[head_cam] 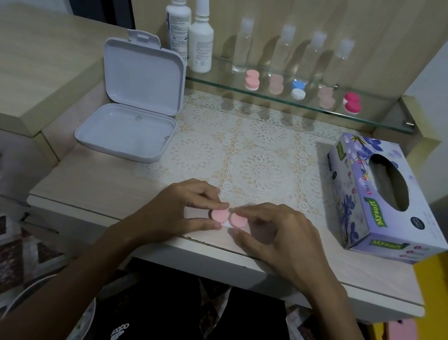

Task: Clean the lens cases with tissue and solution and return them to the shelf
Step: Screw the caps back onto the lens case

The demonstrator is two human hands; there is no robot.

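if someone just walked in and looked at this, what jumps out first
Probably the two hands at the table's near edge: the left hand and right hand each pinch one pink cap of a lens case. Next, the row of colourful lens cases on the glass shelf behind, and the purple tissue box at right.

Beyond both hands, bare lace mat point(260, 158) is lying open up to the glass shelf point(296, 104). Left of the left hand point(183, 210), an open white box point(132, 107) is blocking the way. Right of the right hand point(274, 234), the tissue box point(381, 196) is standing near. Bottles and lens cases are crowding the shelf.
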